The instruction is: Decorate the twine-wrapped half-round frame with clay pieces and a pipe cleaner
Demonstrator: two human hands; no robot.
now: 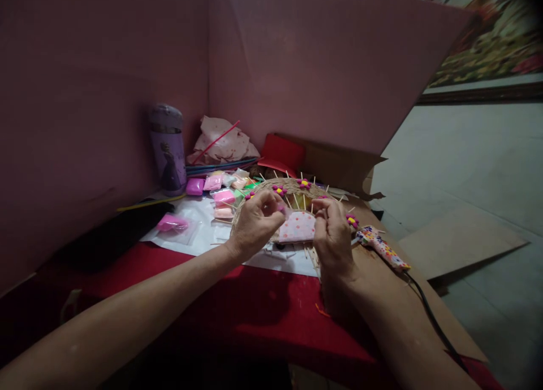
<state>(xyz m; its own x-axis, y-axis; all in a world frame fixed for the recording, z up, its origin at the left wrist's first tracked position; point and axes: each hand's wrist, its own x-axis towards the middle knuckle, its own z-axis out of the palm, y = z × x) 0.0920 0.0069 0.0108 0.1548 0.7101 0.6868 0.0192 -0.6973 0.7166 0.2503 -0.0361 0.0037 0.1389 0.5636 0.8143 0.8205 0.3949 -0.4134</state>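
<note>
My left hand (259, 221) is closed in a pinch above a round craft piece wound with twine (258, 189). Something small and pinkish shows at its fingertips, too small to name. Close to the other side of the piece, my right hand (333, 234) has its fingers curled together; what they hold, if anything, is hidden. Thin wooden sticks (296, 202) poke out around the twine ring, and magenta flowers with yellow centres (304, 184) sit on it. Between my hands lies a pink dotted cloth panel (297, 227), part of the piece.
A glue gun with a flowered cover (384, 248) lies at the right on cardboard (441, 328), its black cord running forward. Behind are packets of coloured clay (214, 180), a purple tumbler (167, 152), crumpled dotted cloth (223, 138) and a red object (282, 153). Pink panels (297, 67) wall the back.
</note>
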